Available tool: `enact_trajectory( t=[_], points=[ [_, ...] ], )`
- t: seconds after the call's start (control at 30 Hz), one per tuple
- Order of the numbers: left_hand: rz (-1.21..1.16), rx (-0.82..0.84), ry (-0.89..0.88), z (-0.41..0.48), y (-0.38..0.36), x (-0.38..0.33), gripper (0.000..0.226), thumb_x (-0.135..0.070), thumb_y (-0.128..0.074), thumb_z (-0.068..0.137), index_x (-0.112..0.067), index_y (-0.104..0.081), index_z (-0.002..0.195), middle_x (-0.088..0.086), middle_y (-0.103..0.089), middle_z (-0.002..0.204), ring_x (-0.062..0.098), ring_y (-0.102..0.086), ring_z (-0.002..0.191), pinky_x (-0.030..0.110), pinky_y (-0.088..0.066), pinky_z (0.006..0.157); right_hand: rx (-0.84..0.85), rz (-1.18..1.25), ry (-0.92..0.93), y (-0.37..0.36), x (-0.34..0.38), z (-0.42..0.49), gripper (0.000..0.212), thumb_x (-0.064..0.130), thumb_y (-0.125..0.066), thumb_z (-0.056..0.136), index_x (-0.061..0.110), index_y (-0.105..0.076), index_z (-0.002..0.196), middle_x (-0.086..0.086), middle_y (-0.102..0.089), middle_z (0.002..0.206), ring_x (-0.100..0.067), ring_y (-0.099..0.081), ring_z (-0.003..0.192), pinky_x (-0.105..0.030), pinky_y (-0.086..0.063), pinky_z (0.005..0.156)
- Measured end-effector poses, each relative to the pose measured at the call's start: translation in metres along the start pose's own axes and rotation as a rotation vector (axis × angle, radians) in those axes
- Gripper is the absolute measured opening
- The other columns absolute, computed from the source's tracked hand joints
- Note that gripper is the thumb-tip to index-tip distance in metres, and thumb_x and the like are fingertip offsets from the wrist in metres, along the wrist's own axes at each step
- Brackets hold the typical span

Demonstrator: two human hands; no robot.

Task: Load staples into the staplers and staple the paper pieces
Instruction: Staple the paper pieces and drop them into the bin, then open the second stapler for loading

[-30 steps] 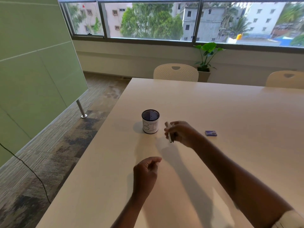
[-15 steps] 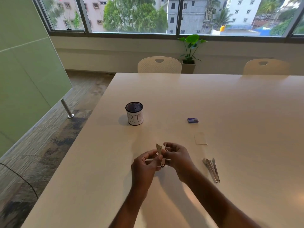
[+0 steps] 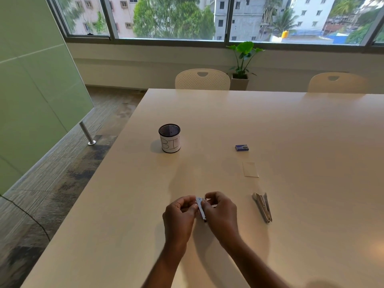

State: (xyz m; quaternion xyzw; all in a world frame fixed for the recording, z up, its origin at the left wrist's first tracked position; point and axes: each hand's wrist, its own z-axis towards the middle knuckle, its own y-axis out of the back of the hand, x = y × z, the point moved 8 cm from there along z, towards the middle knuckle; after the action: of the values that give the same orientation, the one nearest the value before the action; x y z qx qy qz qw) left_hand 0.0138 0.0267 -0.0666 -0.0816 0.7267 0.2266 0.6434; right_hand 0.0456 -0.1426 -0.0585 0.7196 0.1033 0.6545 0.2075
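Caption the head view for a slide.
Left hand and right hand grip a small stapler; an open stapler lies on the table nearby.

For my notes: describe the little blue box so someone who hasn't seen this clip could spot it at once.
On the large pale table, look right of the lettered mesh cup. The small blue box lies flat there, just beyond a pale paper piece; it is the only blue thing on the table.

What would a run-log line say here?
left hand, right hand: gripping small stapler | second stapler: lying on table | paper piece: flat
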Motion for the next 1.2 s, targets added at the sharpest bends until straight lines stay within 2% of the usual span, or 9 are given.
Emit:
enact_trajectory(
  t=[0.17,0.57,0.67,0.73,0.8,0.87,0.97,1.1,1.2],
  points=[
    [0.024,0.009,-0.017,-0.002,-0.001,-0.002,0.03,-0.007,-0.083,0.09,-0.021,-0.082,0.116,-0.013,-0.082,0.099,0.0,-0.078,0.09,0.032,-0.067,0.087,-0.001,-0.216,0.079,0.006,0.007,-0.004,0.029,0.038,-0.071,0.099,0.03,-0.074,0.127,0.013,-0.077,0.113,-0.003,-0.071,0.096,-0.035,-0.064,0.082],
    [0.022,-0.026,0.0,-0.009,-0.001,-0.004,0.027,-0.009,-0.082,0.091,-0.023,-0.082,0.115,-0.017,-0.081,0.095,0.0,-0.079,0.088,0.037,-0.068,0.086,0.067,-0.058,0.028,0.01,-0.001,-0.007,0.014,0.023,-0.075,0.099,0.025,-0.08,0.113,0.014,-0.075,0.096,-0.001,-0.07,0.087,-0.023,-0.06,0.078],
    [0.002,-0.056,0.008,-0.01,0.002,-0.003,0.023,-0.015,-0.08,0.093,-0.028,-0.082,0.111,-0.016,-0.082,0.094,0.004,-0.08,0.088,0.04,-0.067,0.087,0.062,-0.015,0.013,0.013,-0.004,-0.006,0.021,0.024,-0.076,0.099,0.022,-0.077,0.12,0.014,-0.073,0.1,-0.003,-0.07,0.092,-0.032,-0.064,0.084],
    [0.023,-0.084,-0.009,-0.011,0.004,-0.007,0.022,-0.017,-0.078,0.095,-0.026,-0.082,0.115,-0.02,-0.08,0.095,0.0,-0.077,0.088,0.033,-0.066,0.087,0.066,0.011,0.006,0.017,-0.006,-0.004,0.026,0.025,-0.077,0.098,0.021,-0.075,0.124,0.011,-0.073,0.104,-0.007,-0.071,0.095,-0.04,-0.067,0.085],
    [0.056,-0.114,-0.041,-0.013,0.005,-0.017,0.026,-0.019,-0.076,0.097,-0.022,-0.08,0.122,-0.021,-0.076,0.099,-0.01,-0.071,0.093,0.014,-0.058,0.083,0.07,0.017,0.013,0.025,-0.005,-0.001,0.026,0.024,-0.077,0.098,0.021,-0.074,0.124,0.009,-0.074,0.105,-0.01,-0.073,0.094,-0.043,-0.067,0.084],
    [0.05,-0.119,-0.078,-0.015,0.003,-0.028,0.026,-0.019,-0.075,0.098,-0.022,-0.079,0.124,-0.017,-0.078,0.105,-0.011,-0.07,0.095,0.005,-0.053,0.079,0.054,0.025,0.028,0.041,-0.001,0.005,0.016,0.019,-0.077,0.098,0.025,-0.076,0.113,0.006,-0.077,0.098,-0.013,-0.075,0.087,-0.044,-0.068,0.079],
    [-0.039,-0.039,-0.104,-0.018,-0.014,-0.042,0.023,-0.02,-0.074,0.099,-0.026,-0.079,0.121,-0.011,-0.082,0.103,0.003,-0.077,0.088,0.024,-0.065,0.082,-0.013,0.025,0.05,0.075,0.001,0.015,0.018,0.012,-0.077,0.097,0.03,-0.077,0.092,0.004,-0.079,0.085,-0.016,-0.076,0.074,-0.047,-0.067,0.073],
    [-0.114,0.228,-0.03,-0.025,-0.068,-0.048,0.025,-0.017,-0.073,0.101,-0.02,-0.076,0.125,-0.001,-0.083,0.102,0.014,-0.081,0.083,0.036,-0.068,0.08,-0.108,-0.102,0.104,0.121,-0.001,0.025,0.011,0.015,-0.079,0.095,0.024,-0.081,0.101,0.011,-0.078,0.091,-0.007,-0.074,0.08,-0.038,-0.065,0.08],
    [-0.106,0.361,0.039,-0.033,-0.106,-0.046,0.024,-0.016,-0.072,0.101,-0.019,-0.075,0.125,0.002,-0.082,0.106,0.013,-0.081,0.09,0.035,-0.068,0.085,-0.201,-0.289,0.144,0.151,-0.009,0.032,0.015,0.017,-0.079,0.095,0.018,-0.08,0.11,0.004,-0.077,0.101,-0.008,-0.069,0.082,-0.036,-0.061,0.08]
  ],
)
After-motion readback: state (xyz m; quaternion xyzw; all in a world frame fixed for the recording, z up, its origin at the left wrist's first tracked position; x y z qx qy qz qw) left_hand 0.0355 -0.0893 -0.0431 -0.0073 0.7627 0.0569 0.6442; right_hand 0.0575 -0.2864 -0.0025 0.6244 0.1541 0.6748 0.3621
